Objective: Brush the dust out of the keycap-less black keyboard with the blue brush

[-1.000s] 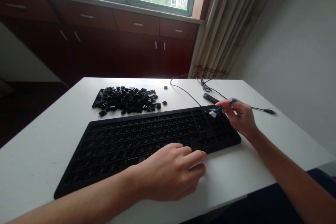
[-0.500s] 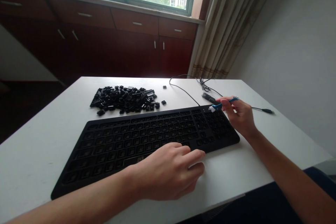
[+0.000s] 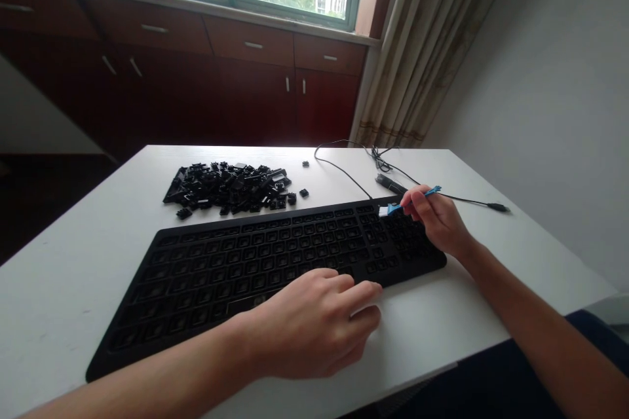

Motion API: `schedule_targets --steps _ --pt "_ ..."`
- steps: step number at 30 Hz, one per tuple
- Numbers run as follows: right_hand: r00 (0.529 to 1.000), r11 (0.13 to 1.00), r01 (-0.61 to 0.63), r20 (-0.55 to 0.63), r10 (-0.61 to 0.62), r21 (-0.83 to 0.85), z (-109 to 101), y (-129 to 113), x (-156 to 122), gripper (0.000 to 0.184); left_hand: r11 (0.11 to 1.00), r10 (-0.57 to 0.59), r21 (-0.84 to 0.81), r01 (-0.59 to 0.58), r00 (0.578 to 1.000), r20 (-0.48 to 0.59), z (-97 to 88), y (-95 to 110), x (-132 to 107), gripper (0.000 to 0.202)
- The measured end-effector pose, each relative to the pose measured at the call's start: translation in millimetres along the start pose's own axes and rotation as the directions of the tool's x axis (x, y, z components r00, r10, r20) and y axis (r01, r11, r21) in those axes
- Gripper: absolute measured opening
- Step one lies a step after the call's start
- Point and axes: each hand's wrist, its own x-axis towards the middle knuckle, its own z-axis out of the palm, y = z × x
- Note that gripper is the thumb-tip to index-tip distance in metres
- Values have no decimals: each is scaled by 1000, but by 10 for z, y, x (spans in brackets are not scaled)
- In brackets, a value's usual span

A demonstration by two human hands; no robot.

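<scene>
A black keyboard [image 3: 230,255] with its keycaps off lies at a slant on the white table, its open key sockets showing. Across its front edge rests my left hand [image 3: 319,324], fingers curled in and apparently holding that edge; the fingertips are partly hidden. My right hand [image 3: 437,219] pinches a small blue brush [image 3: 394,208] with white bristles. The bristles are over the upper right part of the keyboard, near the number pad; whether they touch it I cannot tell.
Behind the keyboard lies a heap of black keycaps [image 3: 226,186], with a few loose ones at its right. A dark slim object [image 3: 390,183] and a coiled cable [image 3: 381,160] with a plug [image 3: 498,207] are at the back right. Cabinets [image 3: 253,91] stand beyond the table.
My right hand has moved the brush a little left and towards me, over the keyboard's sockets. My left hand stays in place; the whole view has shifted slightly.
</scene>
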Motion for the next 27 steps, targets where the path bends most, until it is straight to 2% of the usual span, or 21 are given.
schedule_targets --steps 4,7,11,15,21,27 --pt "998 995 -35 -39 39 90 -16 22 1 37 1000 14 15 -14 1000 24 -12 2 2 20" --pt "996 988 -47 -70 58 149 -21 34 0 36 1000 -6 22 6 1000 -8 -3 5 -1 29" --pt "997 991 -57 -41 62 118 -16 36 -9 39 999 -27 44 29 999 -36 22 7 -18 28" --pt "997 995 -56 -38 60 88 -13 37 -20 40 997 -17 77 21 999 -45 22 8 -29 35" --pt "995 996 -59 -79 65 73 -19 14 -19 41 996 -27 80 32 997 -65 32 10 -32 36" --pt "983 997 -83 -164 80 -10 -60 20 -21 45 997 -34 72 36 999 -29 42 10 -36 32"
